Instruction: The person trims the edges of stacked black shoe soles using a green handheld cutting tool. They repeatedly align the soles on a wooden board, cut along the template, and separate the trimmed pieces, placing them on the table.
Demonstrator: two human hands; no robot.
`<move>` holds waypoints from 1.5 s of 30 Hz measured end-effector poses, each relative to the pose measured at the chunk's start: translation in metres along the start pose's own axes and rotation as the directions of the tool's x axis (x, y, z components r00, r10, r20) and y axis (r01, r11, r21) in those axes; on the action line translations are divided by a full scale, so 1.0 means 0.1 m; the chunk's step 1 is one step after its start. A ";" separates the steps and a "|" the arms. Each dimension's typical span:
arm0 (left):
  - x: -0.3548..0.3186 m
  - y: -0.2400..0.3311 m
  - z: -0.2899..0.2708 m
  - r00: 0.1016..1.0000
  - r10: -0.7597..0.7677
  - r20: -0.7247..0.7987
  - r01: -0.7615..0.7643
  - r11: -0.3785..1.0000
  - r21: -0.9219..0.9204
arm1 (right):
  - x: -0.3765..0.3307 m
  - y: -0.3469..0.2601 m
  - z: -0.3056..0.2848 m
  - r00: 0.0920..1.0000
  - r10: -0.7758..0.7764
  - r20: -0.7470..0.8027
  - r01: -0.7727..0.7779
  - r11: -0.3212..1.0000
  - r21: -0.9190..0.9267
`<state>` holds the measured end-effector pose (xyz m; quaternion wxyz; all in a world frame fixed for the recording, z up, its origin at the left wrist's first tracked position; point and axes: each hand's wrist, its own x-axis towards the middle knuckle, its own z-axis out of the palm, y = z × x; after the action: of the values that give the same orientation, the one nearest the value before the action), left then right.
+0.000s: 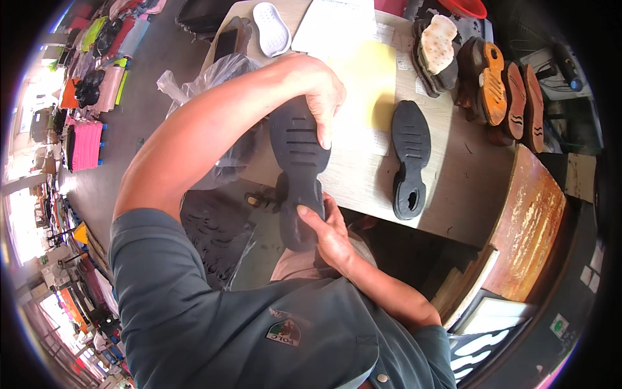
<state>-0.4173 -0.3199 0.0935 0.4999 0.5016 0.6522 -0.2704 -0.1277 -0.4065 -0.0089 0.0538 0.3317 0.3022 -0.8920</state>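
A long dark grey shoe sole (299,139) with short crosswise grooves is held lengthwise over the table's front edge. At its far end my left hand (319,91) is closed round it, thumb lying on the upper face. My right hand (328,236) grips the near end from the right, its thumb pressed on the smooth heel part and its other fingers partly hidden. To the right, a similar black sole (411,139) lies on the table (453,181), with a dark opening at its near end.
A clear plastic bag (227,71) sits behind my left forearm. Across the table lie a white sole (272,29), yellow paper (369,78), a cream sole (439,42) on dark ones, an orange sole (494,91) and brown soles (533,110). A worn wooden board (526,223) stands at right.
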 end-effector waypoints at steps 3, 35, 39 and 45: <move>0.23 -0.19 0.17 0.999 0.033 -0.024 -0.032 0.998 0.054 | 0.26 0.14 0.17 0.994 0.025 -0.109 -0.030 0.999 -0.044; 0.51 0.08 2.32 0.041 -0.344 -0.938 -0.274 0.899 -0.342 | 0.32 -0.74 0.31 0.978 0.206 -0.043 0.016 -0.280 -0.960; 0.42 0.12 2.28 0.110 -0.391 -0.914 -0.297 0.865 -0.405 | 0.52 -1.13 -0.06 0.987 -0.124 0.099 0.079 -0.158 -0.984; 0.42 0.16 2.14 0.036 -0.497 -0.867 -0.394 0.790 -0.470 | 1.69 -2.17 -0.73 0.941 -0.324 -0.092 0.034 0.364 -0.931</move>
<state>-0.3206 -0.4811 -0.0184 0.0203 0.3236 0.8736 0.3629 -0.2822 -0.1708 -0.0481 0.0896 0.3244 0.7833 -0.5227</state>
